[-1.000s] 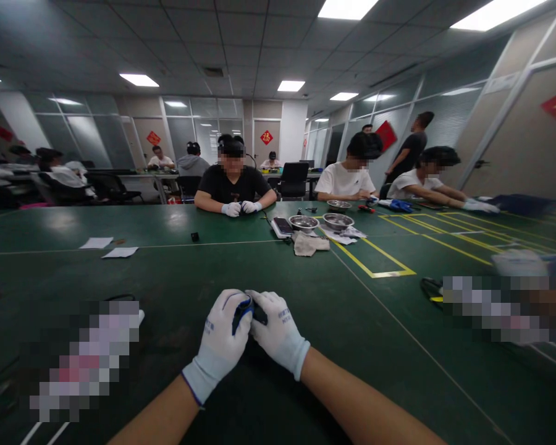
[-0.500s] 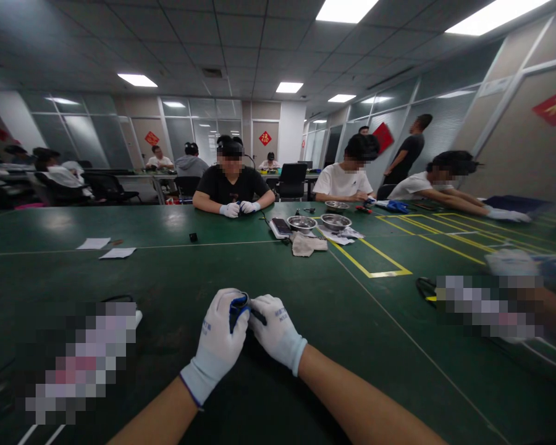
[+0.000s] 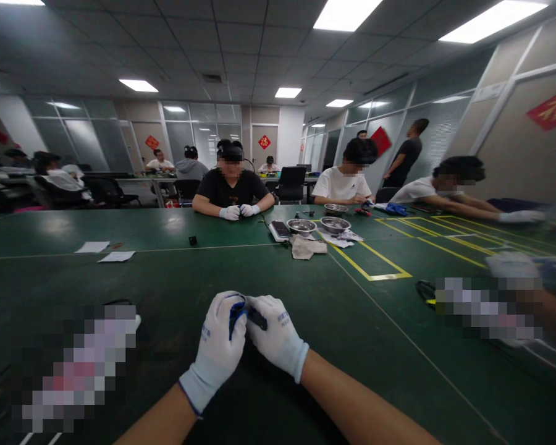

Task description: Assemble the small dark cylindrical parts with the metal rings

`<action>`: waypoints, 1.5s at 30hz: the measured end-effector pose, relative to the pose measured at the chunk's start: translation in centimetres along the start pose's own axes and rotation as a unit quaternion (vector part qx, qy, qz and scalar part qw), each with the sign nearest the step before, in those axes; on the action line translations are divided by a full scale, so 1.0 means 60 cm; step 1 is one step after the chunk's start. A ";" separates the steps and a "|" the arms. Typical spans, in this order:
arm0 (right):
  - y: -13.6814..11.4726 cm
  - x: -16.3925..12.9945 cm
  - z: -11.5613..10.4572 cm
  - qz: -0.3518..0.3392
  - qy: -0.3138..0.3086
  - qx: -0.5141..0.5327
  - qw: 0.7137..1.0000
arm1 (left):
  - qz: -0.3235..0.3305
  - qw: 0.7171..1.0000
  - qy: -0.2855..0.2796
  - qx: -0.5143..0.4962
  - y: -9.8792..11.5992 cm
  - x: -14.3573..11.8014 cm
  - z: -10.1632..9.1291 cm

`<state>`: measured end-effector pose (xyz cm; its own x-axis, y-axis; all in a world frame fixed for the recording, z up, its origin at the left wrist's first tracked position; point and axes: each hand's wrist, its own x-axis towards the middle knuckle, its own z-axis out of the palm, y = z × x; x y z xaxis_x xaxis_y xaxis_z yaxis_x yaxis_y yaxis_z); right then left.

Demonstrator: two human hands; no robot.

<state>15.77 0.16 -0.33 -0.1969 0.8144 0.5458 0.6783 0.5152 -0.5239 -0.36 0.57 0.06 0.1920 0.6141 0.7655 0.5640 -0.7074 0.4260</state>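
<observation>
Both my hands wear white gloves with pale blue cuffs and are close together above the green table. My left hand [image 3: 219, 337] is curled, with dark blue showing inside its grip. My right hand [image 3: 278, 334] is closed from the other side, its fingertips meeting those of the left. Between them a small black object [image 3: 258, 318] pokes out below the right fingers. Most of it is hidden by the gloves, so its kind cannot be made out.
On the green table [image 3: 167, 284] lie a small black cube [image 3: 193, 240], papers [image 3: 115, 256], a cloth [image 3: 308, 248] and metal bowls [image 3: 336, 225]. Blurred-out strips with cables lie left and right. A co-worker [image 3: 231, 185] sits opposite; another's blurred gloved hand [image 3: 514, 267] is at the right.
The black object shows more below my right fingers, and my right hand has turned slightly. My hands otherwise stay in nearly the same place.
</observation>
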 end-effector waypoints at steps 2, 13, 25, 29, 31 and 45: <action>-0.003 0.001 0.000 -0.002 -0.012 -0.007 1.000 | 0.000 1.000 0.005 0.008 -0.004 -0.001 0.002; 0.000 0.005 -0.001 0.054 -0.012 -0.054 0.997 | -0.010 1.000 -0.008 -0.001 -0.005 0.000 0.001; -0.010 0.000 -0.002 0.051 -0.027 -0.017 0.998 | 0.006 1.000 -0.002 0.001 -0.007 0.000 0.003; -0.006 0.000 -0.001 0.047 -0.045 -0.031 0.997 | 0.001 1.000 0.000 0.000 -0.005 0.003 0.002; -0.005 0.001 -0.002 0.049 -0.049 -0.042 0.997 | 0.000 1.000 -0.002 -0.004 -0.003 0.004 0.001; -0.003 -0.005 0.003 0.042 -0.018 0.004 0.999 | -0.001 1.000 -0.021 -0.021 0.004 0.003 -0.001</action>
<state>15.55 -0.16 -0.54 -0.1653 0.8639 0.4758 0.6873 0.4469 -0.5726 -0.23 0.48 0.34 0.2259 0.6288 0.7440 0.5301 -0.7201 0.4476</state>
